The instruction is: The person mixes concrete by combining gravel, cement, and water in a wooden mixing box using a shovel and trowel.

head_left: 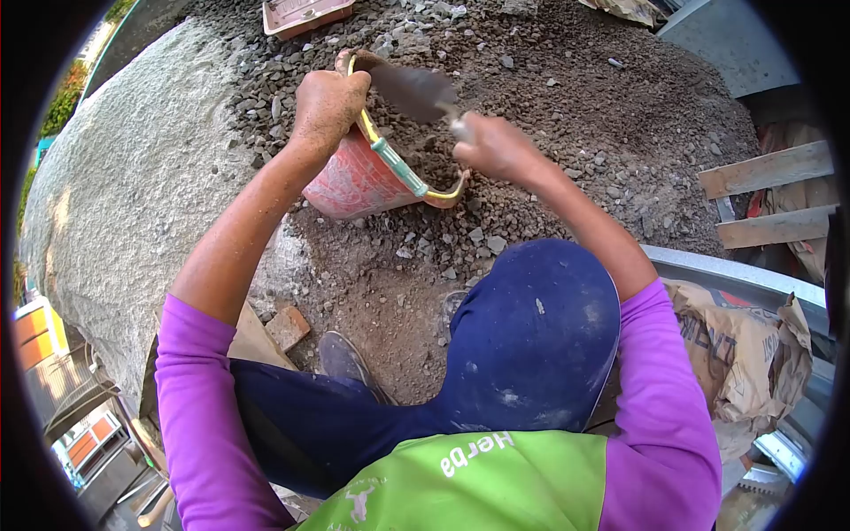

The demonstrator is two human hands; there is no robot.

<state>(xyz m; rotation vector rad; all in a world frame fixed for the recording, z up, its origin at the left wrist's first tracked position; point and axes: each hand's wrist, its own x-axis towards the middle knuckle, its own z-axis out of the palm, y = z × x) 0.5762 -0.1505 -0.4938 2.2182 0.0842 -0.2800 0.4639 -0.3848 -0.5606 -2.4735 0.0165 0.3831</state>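
Red plastic bucket (359, 181) is lying tilted on grey gravel heap (575, 106), left hand (326, 102) gripping its rim, right hand (496, 146) closing around blurred metal trowel (414, 91).

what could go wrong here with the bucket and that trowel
The red bucket lies tilted on loose gravel, steadied only by the left hand at its rim, so it might roll or slip. The trowel in the right hand works close to that left hand and could strike it.

One bucket (354, 181), one trowel (412, 91), two planks (768, 168).
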